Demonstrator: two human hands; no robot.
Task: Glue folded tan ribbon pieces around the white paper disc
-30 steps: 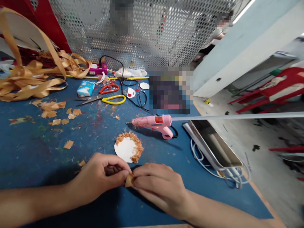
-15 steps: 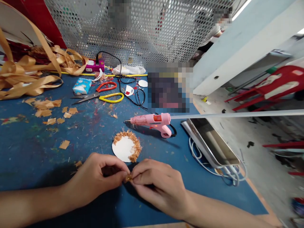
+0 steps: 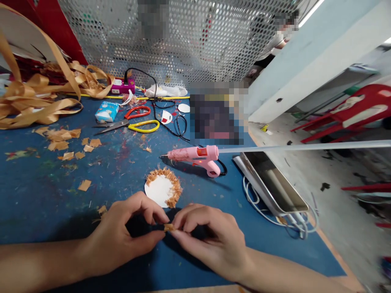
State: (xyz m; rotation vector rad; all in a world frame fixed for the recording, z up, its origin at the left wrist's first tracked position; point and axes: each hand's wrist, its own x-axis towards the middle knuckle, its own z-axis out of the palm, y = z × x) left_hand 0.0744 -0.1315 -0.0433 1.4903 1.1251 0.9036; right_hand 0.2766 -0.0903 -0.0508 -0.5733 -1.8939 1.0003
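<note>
A small folded piece of tan ribbon [image 3: 169,227] is between my two hands, just below the disc. My right hand [image 3: 210,238] pinches its right end between thumb and forefinger. At its left end are the thumb and fingertip of my left hand [image 3: 128,230], closed loosely about the edge. Beyond the hands lies a white round disc [image 3: 157,190], with frayed tan ribbon pieces [image 3: 174,185] along its top and right rim. A pink glue gun [image 3: 195,155] stands behind the disc, nozzle to the left, a long glue stick [image 3: 293,145] reaching out of its back.
Scissors [image 3: 128,124] with red and yellow handles lie beside a small blue box [image 3: 106,111]. Cut ribbon squares [image 3: 84,185] are scattered at left, below a heap of ribbon [image 3: 39,97]. A phone [image 3: 275,181] with white cables lies at right, near the table edge.
My fingers have loosened and spread slightly, showing more of the ribbon piece. The left hand's fingers have lifted a little from the thumb. The disc and glue gun have stayed put.
</note>
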